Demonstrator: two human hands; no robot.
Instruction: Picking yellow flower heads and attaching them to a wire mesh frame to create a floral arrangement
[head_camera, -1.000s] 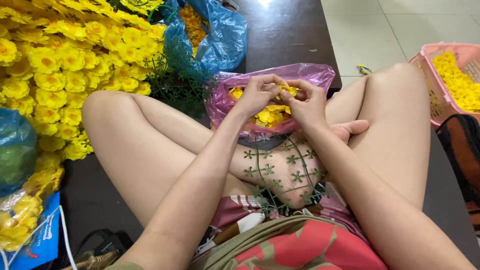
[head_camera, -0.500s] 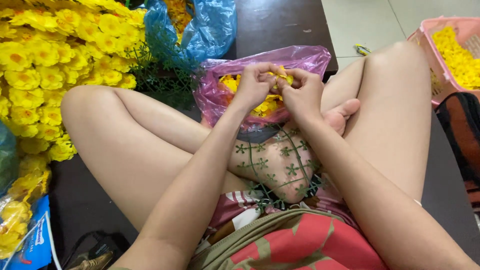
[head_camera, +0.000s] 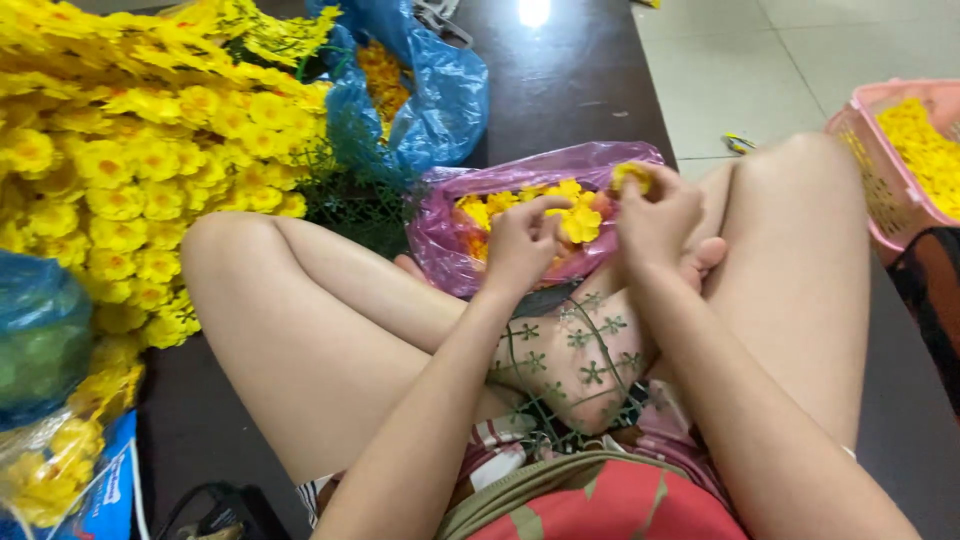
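I sit cross-legged on a dark floor. My left hand (head_camera: 520, 243) pinches a yellow artificial flower (head_camera: 580, 222) just above the pink plastic bag (head_camera: 440, 232) of yellow flowers. My right hand (head_camera: 655, 222) grips another yellow flower piece (head_camera: 632, 176) at its fingertips, close to the left hand. A green plastic mesh grid (head_camera: 570, 365) with small star-shaped pegs lies across my lap under both forearms.
A large mat of finished yellow flowers (head_camera: 130, 150) covers the left. A blue plastic bag (head_camera: 435, 100) with orange flowers lies behind the pink bag. A pink basket (head_camera: 880, 190) of yellow flowers stands at the right, a dark bag (head_camera: 930, 300) beside it.
My hands were pressed together over the pink bag; now they have drawn slightly apart, each holding a yellow flower. The view has shifted a little to the left.
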